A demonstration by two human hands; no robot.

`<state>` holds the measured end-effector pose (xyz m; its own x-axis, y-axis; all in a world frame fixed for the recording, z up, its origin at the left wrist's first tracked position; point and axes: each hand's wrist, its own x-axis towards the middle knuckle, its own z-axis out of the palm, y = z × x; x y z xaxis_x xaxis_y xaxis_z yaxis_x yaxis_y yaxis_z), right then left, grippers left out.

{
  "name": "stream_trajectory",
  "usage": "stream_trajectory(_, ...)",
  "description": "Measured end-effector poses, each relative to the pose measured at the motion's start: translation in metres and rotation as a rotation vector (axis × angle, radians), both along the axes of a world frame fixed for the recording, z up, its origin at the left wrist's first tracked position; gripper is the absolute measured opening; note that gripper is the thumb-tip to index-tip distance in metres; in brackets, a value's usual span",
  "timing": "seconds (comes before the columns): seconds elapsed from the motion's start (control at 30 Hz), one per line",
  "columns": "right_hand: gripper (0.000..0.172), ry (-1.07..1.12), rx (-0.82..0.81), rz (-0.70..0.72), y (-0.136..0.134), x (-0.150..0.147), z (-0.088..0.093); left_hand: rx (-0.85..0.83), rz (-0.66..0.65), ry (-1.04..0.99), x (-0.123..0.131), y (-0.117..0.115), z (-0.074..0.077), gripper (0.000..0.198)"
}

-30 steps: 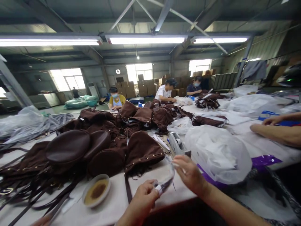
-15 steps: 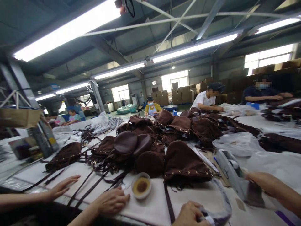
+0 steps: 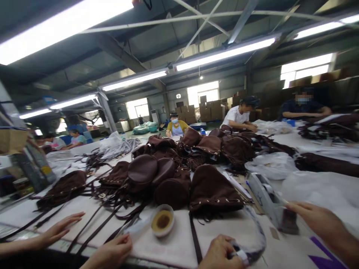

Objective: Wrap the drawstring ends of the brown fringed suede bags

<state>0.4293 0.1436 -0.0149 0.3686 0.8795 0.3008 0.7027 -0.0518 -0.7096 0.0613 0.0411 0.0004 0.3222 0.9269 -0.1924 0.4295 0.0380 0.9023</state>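
At the bottom edge, my left hand (image 3: 221, 253) is closed around one end of a dark strap wrapped in clear plastic (image 3: 259, 239). The strap curves up in a loop to the right. My right hand (image 3: 322, 224) has its fingertips together at the near end of a grey tape dispenser (image 3: 266, 203); what they pinch is too small to tell. Behind the strap lies a dark brown drawstring bag (image 3: 214, 190), its long strap hanging toward the table's front edge. Left of it stands a small bowl (image 3: 162, 220) with yellow-brown contents.
Two hands of another person (image 3: 112, 251) reach in from the left. More brown bags (image 3: 171, 192) are heaped mid-table. Clear plastic bags (image 3: 270, 164) lie right of the heap. A purple item (image 3: 325, 254) is at the lower right. Other people sit across the table.
The view has shifted, so most things appear further left. The other person's nearer hand has drawn away from the bowl, with its fingers now pinched by a clear plastic piece. My hands have hardly changed.
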Motion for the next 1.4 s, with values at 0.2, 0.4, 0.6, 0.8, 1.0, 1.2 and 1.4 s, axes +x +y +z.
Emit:
stream_trajectory(0.2, 0.028, 0.665, -0.239, 0.015, -0.042, -0.042, 0.017, 0.055, -0.034, 0.036, 0.01, 0.009, -0.001, 0.02)
stream_trajectory(0.4, 0.027, 0.747, -0.248, -0.024, -0.041, -0.047, 0.01, 0.087, -0.05, 0.045, 0.018, 0.013, -0.002, 0.025)
stream_trajectory(0.6, 0.02, 0.685, -0.29, -0.016, -0.052, -0.049, 0.008, 0.131, -0.073, 0.07, 0.015, 0.012, 0.009, 0.029)
stream_trajectory(0.8, 0.025, 0.699, -0.272, 0.374, -0.101, -0.094, 0.028, 0.305, -0.007, 0.067, 0.019, 0.003, 0.016, 0.028)
stream_trajectory(1.0, 0.022, 0.859, -0.329, 0.555, -0.132, -0.162, 0.043, 0.611, -0.026, 0.122, 0.03, -0.006, 0.007, 0.018)
stream_trajectory(1.2, 0.037, 0.795, -0.324, 0.457, -0.131, -0.185, 0.03, 0.815, -0.024, 0.2, 0.023, -0.014, 0.008, 0.017)
stream_trajectory(1.4, 0.044, 0.768, -0.333, 0.441, -0.129, -0.187, 0.025, 0.9, -0.025, 0.211, 0.02, -0.019, 0.01, 0.019)
